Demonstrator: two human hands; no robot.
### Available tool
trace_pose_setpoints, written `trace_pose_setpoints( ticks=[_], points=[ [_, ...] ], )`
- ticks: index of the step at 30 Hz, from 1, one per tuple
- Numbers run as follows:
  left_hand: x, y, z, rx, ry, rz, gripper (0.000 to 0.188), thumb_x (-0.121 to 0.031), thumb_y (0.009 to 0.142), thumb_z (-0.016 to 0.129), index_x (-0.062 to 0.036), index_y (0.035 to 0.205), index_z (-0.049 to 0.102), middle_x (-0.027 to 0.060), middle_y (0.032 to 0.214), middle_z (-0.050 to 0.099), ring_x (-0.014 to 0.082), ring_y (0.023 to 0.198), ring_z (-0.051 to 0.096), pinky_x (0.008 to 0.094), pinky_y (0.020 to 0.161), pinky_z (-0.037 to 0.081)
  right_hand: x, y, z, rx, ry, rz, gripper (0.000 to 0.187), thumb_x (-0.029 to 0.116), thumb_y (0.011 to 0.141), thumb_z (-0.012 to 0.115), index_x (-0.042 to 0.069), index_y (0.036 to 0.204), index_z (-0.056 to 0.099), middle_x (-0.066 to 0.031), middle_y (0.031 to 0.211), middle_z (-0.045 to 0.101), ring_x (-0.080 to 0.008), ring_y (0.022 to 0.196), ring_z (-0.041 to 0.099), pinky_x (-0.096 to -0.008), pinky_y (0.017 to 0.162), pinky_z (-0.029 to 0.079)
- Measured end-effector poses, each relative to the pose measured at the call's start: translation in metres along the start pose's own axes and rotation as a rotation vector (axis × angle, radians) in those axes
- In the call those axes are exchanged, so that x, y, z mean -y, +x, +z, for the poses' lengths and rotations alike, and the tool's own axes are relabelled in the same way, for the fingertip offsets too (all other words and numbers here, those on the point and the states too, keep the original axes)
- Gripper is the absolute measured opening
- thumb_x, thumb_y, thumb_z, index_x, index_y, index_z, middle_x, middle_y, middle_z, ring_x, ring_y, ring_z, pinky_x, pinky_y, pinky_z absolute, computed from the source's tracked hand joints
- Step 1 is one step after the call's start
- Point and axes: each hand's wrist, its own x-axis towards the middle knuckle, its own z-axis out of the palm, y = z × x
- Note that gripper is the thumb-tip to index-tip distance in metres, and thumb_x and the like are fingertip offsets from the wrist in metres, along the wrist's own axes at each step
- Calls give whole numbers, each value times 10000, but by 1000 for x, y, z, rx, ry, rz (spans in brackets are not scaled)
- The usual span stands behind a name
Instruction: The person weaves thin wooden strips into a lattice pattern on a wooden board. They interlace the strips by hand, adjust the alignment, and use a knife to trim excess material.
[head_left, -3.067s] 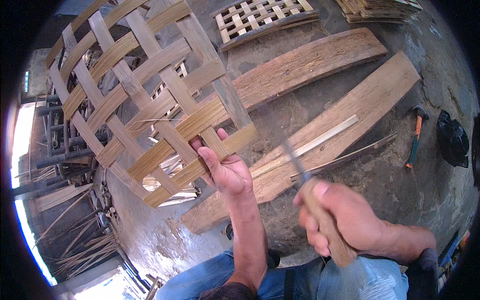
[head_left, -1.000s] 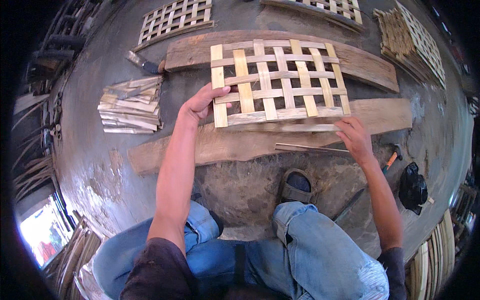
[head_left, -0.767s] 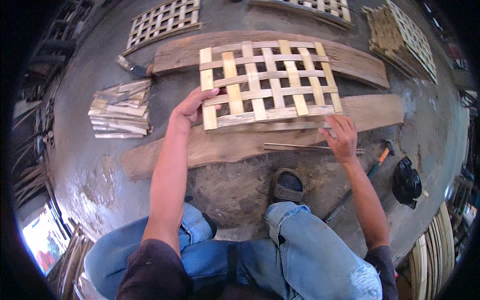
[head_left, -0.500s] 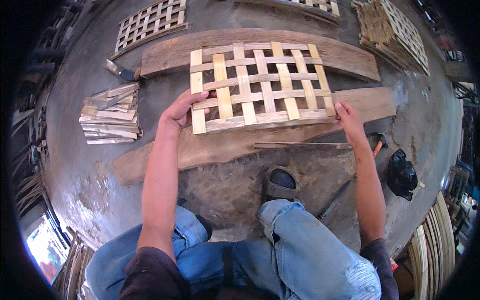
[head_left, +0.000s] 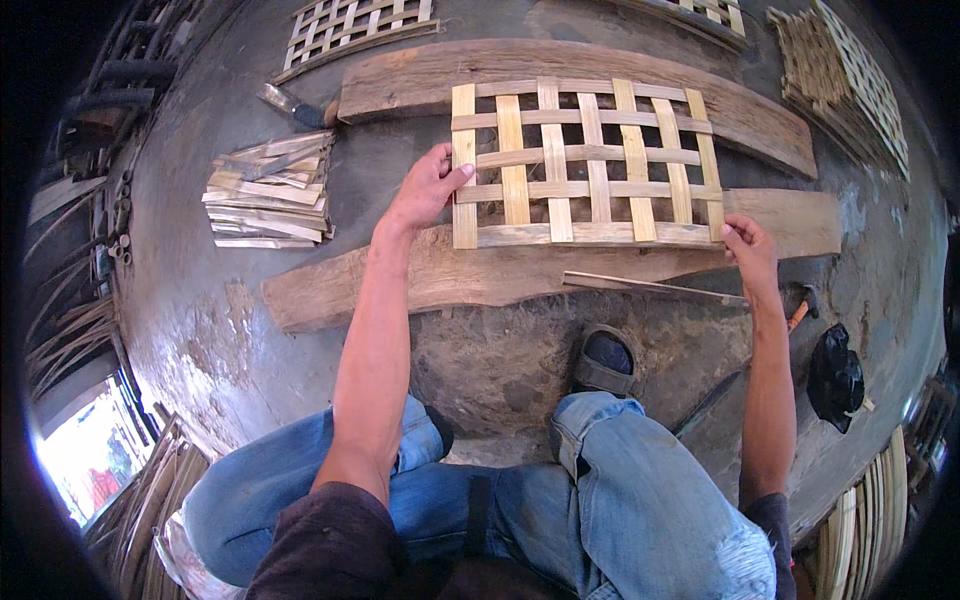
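Note:
A woven lattice panel of pale bamboo strips [head_left: 597, 189] is held out in front of me above two wooden planks. My left hand [head_left: 431, 187] pinches its left edge, thumb on top of the end strip; the fingers beneath are partly hidden. At the lower right corner, my right hand [head_left: 748, 246] grips the end of the right strip between thumb and fingers. Under the panel's near side lies the nearer plank [head_left: 400, 275], and the farther plank [head_left: 400, 80] shows beyond its far edge.
Cut bamboo strips [head_left: 268, 205] lie piled at left, near a dark-handled blade [head_left: 290, 105]. A thin strip [head_left: 650, 287], a hammer [head_left: 799, 314] and a black plastic bag [head_left: 836, 378] are at right. More lattice panels lie beyond, including a stack [head_left: 835, 85] at far right.
The lattice panel now looks more level, its near edge less tilted. My left hand has shifted up along its left edge. The whole view has swung, moving the scene rightward.

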Motion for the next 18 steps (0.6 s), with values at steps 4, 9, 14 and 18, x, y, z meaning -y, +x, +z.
trace_pose_setpoints(
  ticks=[4, 9, 14, 18],
  points=[
    [0, 1, 5, -9, -25, 18, 379, -171, 953, 598, -23, 1274, 462, 40, 950, 643, 102, 829, 596, 285, 706, 501, -5, -2, 2, -48, -6, -62, 245, 159, 871, 683, 26, 1077, 665, 1, 879, 650, -56, 705, 541, -212, 593, 422],
    [16, 6, 3, 29, 14, 17, 376, -208, 960, 571, -56, 1281, 447, 22, 990, 635, 86, 893, 597, 281, 771, 506, -4, -2, 7, -72, -74, -55, 251, 166, 858, 698, 36, 1072, 679, 4, 846, 646, -59, 671, 532, -217, 569, 420],
    [21, 7, 6, 6, -4, 56, 422, -210, 957, 582, -57, 1321, 433, 21, 1003, 641, 84, 893, 595, 276, 766, 502, -2, 1, 5, -75, -151, -18, 251, 173, 848, 712, 31, 1052, 687, 6, 821, 645, -59, 671, 534, -215, 579, 432],
    [20, 10, 8, -16, 37, 68, 438, -210, 953, 589, -58, 1334, 433, 22, 1014, 642, 91, 913, 599, 284, 787, 506, -2, 0, 5, -92, -120, -47, 228, 159, 845, 709, 27, 1029, 692, 2, 837, 652, -64, 696, 548, -222, 590, 441]
  ],
)
